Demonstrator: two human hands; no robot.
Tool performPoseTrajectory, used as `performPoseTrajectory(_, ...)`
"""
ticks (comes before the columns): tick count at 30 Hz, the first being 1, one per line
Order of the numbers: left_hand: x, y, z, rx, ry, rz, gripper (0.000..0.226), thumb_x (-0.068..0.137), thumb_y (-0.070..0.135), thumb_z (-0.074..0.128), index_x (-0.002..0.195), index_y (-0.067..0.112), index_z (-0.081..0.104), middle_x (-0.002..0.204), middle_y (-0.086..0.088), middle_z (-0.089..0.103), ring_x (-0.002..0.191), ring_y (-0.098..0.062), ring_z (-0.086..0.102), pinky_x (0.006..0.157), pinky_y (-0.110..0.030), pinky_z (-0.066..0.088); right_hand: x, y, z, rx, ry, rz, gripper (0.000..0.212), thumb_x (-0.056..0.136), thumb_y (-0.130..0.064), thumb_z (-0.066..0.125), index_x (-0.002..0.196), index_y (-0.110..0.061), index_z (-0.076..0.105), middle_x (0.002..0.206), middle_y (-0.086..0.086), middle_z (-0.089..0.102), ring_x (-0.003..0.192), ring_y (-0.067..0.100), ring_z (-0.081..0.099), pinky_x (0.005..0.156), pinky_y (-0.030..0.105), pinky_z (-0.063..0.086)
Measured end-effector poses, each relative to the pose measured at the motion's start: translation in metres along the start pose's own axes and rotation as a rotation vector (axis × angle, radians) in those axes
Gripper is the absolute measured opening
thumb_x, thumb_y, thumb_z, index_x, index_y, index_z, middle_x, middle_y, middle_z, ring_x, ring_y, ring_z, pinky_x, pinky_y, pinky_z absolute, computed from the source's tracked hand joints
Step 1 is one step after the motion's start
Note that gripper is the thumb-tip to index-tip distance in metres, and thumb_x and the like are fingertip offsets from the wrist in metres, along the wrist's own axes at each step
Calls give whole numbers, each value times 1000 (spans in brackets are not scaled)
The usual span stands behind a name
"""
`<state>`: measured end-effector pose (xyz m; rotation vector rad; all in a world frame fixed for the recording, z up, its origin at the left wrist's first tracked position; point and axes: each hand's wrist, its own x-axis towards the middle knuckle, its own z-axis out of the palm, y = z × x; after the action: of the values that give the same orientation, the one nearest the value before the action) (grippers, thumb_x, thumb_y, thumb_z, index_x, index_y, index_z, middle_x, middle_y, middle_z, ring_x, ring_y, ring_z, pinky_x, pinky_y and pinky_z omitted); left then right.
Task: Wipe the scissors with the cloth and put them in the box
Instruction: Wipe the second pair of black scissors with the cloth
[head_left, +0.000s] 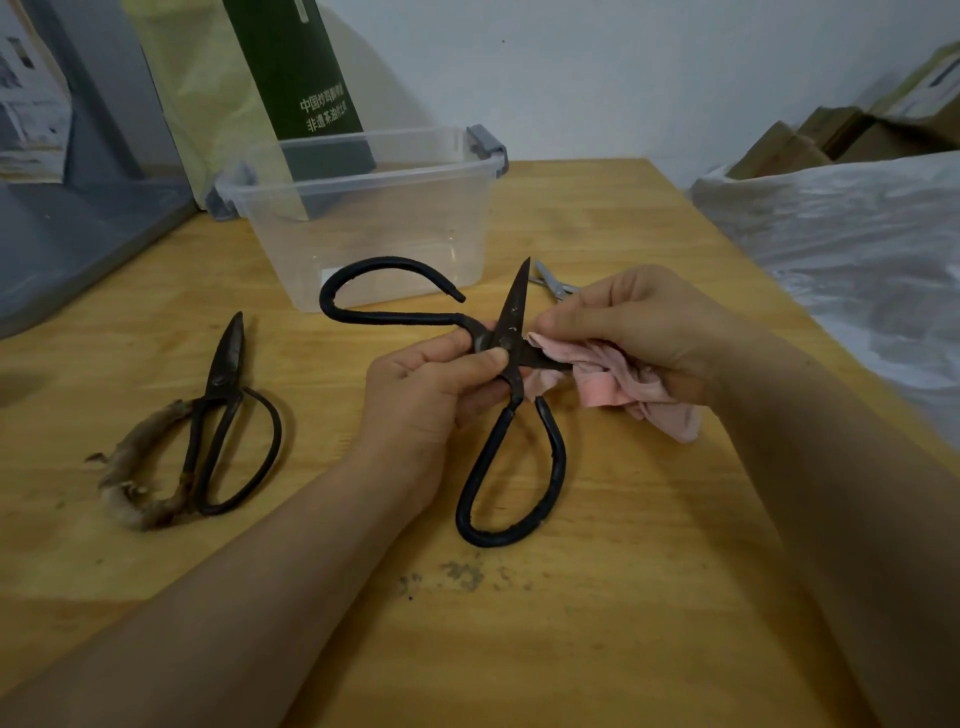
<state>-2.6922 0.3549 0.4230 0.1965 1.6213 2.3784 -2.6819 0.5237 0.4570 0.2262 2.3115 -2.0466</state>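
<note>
Left fingers (488, 358) pinch scissors (515, 301); right fingers (571, 318) pinch cloth (615, 385) on blade.

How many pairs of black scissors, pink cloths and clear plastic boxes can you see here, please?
Black scissors: 2, the held pair and the lying pair
Pink cloth: 1
Clear box: 1
Total: 4

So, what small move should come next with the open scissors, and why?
Probably draw the pink cloth along the blade it covers, toward the tip: the right hand pinches the cloth around that blade beside the pivot, while the left hand holds the black scissors open at the pivot.
</note>
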Motion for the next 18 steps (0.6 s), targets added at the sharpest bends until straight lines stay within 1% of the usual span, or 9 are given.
performPoseTrajectory(2,0,0,-1,0,2,-16,21,82,-7,58,100,-3,68,95,-16,73,81,-22,71,67,-22,57,0,-1,-5,-48,-36,16,29,61,-8,74,89,-1,73,87,18,73,78,21,71,65,24,58)
performPoseTrajectory(3,1,0,-1,8,0,-23,21,82,-7,59,100,-2,68,95,-15,73,81,-22,71,67,-22,58,0,0,-5,-62,-45,15,34,56,-7,75,90,-1,73,88,17,73,81,21,71,69,24,58)
performPoseTrajectory(5,1,-1,-1,28,-1,-27,20,82,-5,59,100,-2,68,95,-15,73,82,-22,71,69,-22,58,-1,1,-3,-57,-49,7,36,53,-6,74,89,-1,72,81,14,74,76,18,71,66,21,57)
performPoseTrajectory(7,1,-1,-2,39,7,-20,18,81,-5,60,97,-1,68,94,-15,73,82,-23,72,69,-23,58,0,2,0,-50,-38,-15,28,58,-1,75,85,0,72,75,12,73,71,15,71,63,20,56)
performPoseTrajectory(9,1,-2,-2,50,17,-9,17,81,-6,61,95,-1,69,92,-15,73,82,-23,72,65,-22,57,1,3,5,-66,-6,-42,16,66,3,76,82,1,72,71,10,73,67,14,71,62,19,56)
performPoseTrajectory(13,1,-1,-2,70,32,4,15,81,-7,61,91,-1,69,89,-15,73,79,-23,72,60,-20,55,1,4,12,-112,5,-69,10,71,3,75,79,1,70,65,5,71,61,8,68,56,14,51)
performPoseTrajectory(15,1,-1,-3,57,48,-10,12,80,-9,61,89,-5,68,87,-17,73,76,-25,72,59,-20,57,-1,2,10,-141,-10,-51,9,70,2,75,77,-1,69,63,3,70,57,6,66,52,11,49)
performPoseTrajectory(18,2,0,-4,32,80,-31,11,79,-10,61,88,-7,67,89,-19,72,77,-26,71,57,-18,56,-3,-3,-2,-220,-26,-5,12,62,-6,78,71,-6,71,65,3,72,62,8,67,54,14,51)
